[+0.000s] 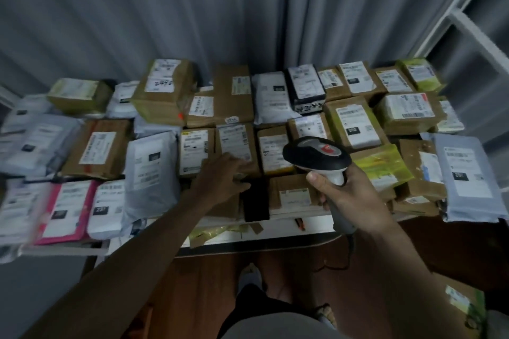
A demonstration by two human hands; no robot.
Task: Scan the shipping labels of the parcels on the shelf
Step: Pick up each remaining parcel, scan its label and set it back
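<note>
The right hand [345, 192] is wrapped round the pale handle of a black-and-grey handheld barcode scanner [316, 153], its head raised over the middle of the white shelf [289, 224], where brown cardboard parcels and soft grey plastic mailers lie packed edge to edge, labels up. The left hand [223, 176] reaches forward, fingers mostly straight, fingertips resting on a small brown cardboard parcel with a white shipping label [236, 146] in the middle row; it grips nothing. That box looks light and stiff, best steadied by its edges so the label stays clear. The grey plastic mailer [151, 170] beside it would likely sag and slip.
</note>
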